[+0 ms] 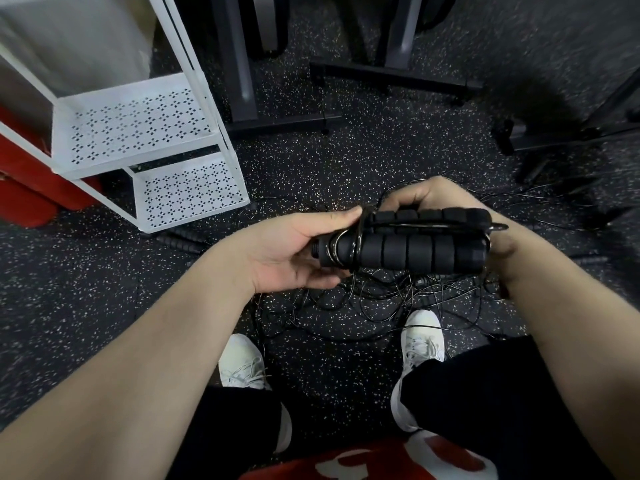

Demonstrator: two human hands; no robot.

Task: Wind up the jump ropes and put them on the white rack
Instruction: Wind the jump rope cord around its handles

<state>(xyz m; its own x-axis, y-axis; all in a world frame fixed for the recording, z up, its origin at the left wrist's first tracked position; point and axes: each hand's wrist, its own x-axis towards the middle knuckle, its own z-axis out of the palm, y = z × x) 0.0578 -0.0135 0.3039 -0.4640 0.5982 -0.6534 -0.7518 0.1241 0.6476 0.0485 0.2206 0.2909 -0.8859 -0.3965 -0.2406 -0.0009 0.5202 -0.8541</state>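
Observation:
Two black ribbed foam jump-rope handles (415, 249) lie side by side between my hands, with thin black cord looped around their left end. My left hand (294, 251) cups that left end, thumb on top by the cord loops. My right hand (443, 199) grips the handles from behind and at the right end. A tangle of loose black ropes (374, 299) lies on the floor under my hands. More black handles (183, 237) lie on the floor by the foot of the white rack (138, 123), which stands at the upper left with two perforated shelves showing.
Speckled black rubber floor all around. Black metal equipment legs (391, 77) stand at the back and at the right (554, 140). A red object (24, 188) sits behind the rack. My two white shoes (420, 337) are planted below the ropes.

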